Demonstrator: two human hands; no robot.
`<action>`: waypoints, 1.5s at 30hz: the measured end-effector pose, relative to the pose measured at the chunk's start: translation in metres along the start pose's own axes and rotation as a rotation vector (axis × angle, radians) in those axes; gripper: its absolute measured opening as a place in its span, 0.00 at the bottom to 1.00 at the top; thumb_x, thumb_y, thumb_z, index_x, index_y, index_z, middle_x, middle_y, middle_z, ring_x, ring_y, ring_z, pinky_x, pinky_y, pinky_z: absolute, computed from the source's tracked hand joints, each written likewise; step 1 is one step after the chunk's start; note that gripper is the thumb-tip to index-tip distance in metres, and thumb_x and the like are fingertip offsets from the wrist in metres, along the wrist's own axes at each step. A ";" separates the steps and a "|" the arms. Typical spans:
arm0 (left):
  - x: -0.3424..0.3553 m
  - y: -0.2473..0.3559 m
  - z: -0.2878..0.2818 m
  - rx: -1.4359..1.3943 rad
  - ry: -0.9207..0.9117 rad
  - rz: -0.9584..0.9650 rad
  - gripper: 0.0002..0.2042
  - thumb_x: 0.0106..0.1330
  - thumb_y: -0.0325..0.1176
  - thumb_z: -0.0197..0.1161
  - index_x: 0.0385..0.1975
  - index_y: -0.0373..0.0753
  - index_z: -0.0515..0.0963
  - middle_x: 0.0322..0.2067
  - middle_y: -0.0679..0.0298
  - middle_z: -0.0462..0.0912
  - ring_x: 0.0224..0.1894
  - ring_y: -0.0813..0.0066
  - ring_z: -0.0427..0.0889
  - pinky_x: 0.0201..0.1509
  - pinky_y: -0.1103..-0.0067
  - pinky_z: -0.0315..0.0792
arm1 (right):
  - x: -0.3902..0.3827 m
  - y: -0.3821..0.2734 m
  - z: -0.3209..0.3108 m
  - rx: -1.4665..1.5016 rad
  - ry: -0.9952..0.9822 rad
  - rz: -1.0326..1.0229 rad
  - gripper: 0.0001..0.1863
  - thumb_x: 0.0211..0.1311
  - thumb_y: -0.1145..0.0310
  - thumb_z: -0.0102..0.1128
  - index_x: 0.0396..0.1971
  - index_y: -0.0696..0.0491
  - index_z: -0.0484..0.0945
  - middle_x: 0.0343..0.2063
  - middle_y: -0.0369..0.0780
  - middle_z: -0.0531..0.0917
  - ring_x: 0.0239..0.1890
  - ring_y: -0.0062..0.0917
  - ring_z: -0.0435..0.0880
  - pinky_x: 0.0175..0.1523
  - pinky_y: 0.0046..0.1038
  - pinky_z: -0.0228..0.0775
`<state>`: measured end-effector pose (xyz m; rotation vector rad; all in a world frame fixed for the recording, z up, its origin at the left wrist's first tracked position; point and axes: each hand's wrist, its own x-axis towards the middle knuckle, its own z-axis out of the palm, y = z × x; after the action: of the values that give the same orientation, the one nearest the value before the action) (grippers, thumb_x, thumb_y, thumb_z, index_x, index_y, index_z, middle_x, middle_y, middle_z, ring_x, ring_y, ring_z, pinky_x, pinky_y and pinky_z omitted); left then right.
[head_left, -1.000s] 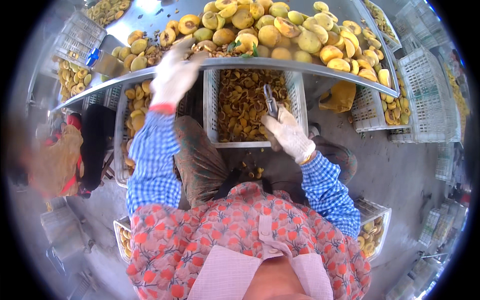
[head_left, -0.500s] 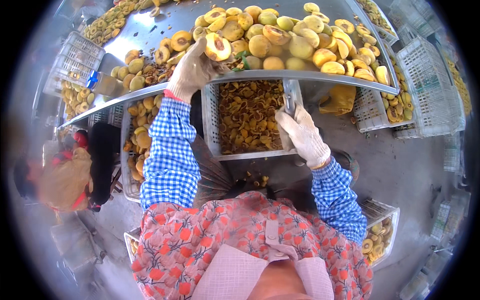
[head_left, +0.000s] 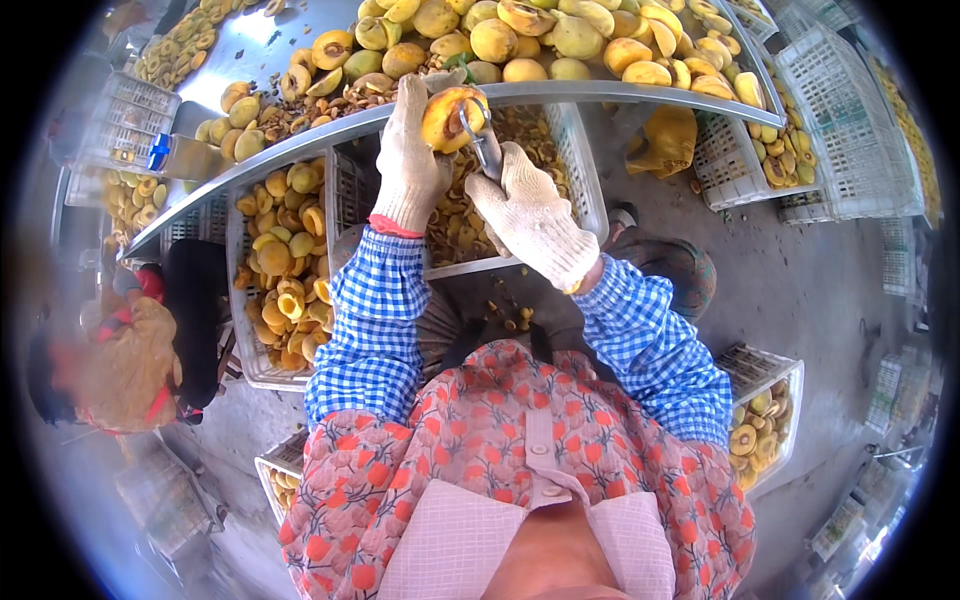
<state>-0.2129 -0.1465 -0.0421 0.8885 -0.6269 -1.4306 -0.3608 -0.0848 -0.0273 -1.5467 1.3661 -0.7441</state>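
My left hand (head_left: pixel 408 165), in a knitted white glove, is closed around a yellow peach half (head_left: pixel 440 122) just over the near table edge. My right hand (head_left: pixel 535 215), gloved likewise, grips a pitting tool (head_left: pixel 489 155) with a metal shaft and a curved loop at its tip. That loop touches the cut face of the peach half around its brown middle. Below both hands stands a white crate (head_left: pixel 583 160) with small orange-brown fruit scraps in it, partly hidden by my hands. Whole and halved peaches (head_left: pixel 495 40) are heaped on the table beyond.
The metal table's raised edge (head_left: pixel 620 92) runs across in front of me. A crate of peach pieces (head_left: pixel 262 378) stands left of my left arm. More crates (head_left: pixel 735 185) are at the right. Another person (head_left: pixel 135 350) is at the far left. A clear bottle (head_left: pixel 195 160) lies on the table.
My left hand has drawn the peach half back from the heap toward me. My right hand has moved up and left, bringing the tool's loop onto the fruit.
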 end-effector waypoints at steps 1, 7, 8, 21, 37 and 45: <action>0.001 -0.002 -0.002 0.036 0.018 0.023 0.30 0.73 0.58 0.49 0.59 0.35 0.69 0.54 0.54 0.77 0.55 0.61 0.79 0.56 0.70 0.76 | -0.003 -0.003 0.002 -0.048 0.041 -0.016 0.17 0.65 0.57 0.56 0.42 0.55 0.68 0.25 0.52 0.81 0.30 0.51 0.83 0.33 0.45 0.74; -0.003 -0.009 -0.007 1.161 0.076 0.558 0.22 0.68 0.39 0.60 0.57 0.32 0.68 0.53 0.53 0.77 0.53 0.62 0.80 0.54 0.72 0.77 | -0.002 0.022 0.017 -0.270 0.108 -0.268 0.16 0.65 0.61 0.55 0.42 0.58 0.67 0.22 0.51 0.79 0.30 0.47 0.83 0.31 0.44 0.74; -0.006 -0.007 -0.008 1.394 0.089 0.630 0.21 0.67 0.33 0.64 0.56 0.31 0.68 0.52 0.53 0.78 0.53 0.63 0.80 0.54 0.72 0.77 | -0.007 0.020 0.017 -0.233 0.113 -0.248 0.16 0.65 0.63 0.55 0.42 0.59 0.66 0.21 0.50 0.78 0.28 0.44 0.82 0.29 0.40 0.73; -0.015 0.005 0.038 0.651 0.439 -0.020 0.28 0.71 0.57 0.50 0.46 0.34 0.81 0.42 0.55 0.84 0.38 0.71 0.81 0.44 0.75 0.72 | -0.010 0.027 0.023 -0.014 -0.079 0.012 0.19 0.65 0.59 0.53 0.45 0.60 0.66 0.28 0.52 0.80 0.31 0.47 0.82 0.39 0.43 0.75; -0.002 0.001 0.022 0.069 -0.052 -0.181 0.26 0.76 0.49 0.47 0.35 0.27 0.77 0.34 0.50 0.83 0.33 0.57 0.85 0.36 0.66 0.83 | -0.023 -0.001 -0.018 0.715 -0.517 0.271 0.09 0.65 0.65 0.55 0.33 0.52 0.65 0.18 0.32 0.66 0.12 0.16 0.64 0.16 0.21 0.56; 0.002 0.012 0.020 0.120 -0.058 -0.568 0.27 0.74 0.53 0.45 0.47 0.31 0.75 0.38 0.54 0.84 0.35 0.66 0.86 0.38 0.74 0.83 | -0.023 0.020 -0.016 1.190 -0.765 0.383 0.05 0.70 0.66 0.54 0.35 0.51 0.70 0.15 0.26 0.63 0.08 0.11 0.56 0.12 0.18 0.46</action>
<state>-0.2218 -0.1522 -0.0213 1.1839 -0.5279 -1.9453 -0.3879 -0.0652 -0.0367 -0.4658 0.4065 -0.4645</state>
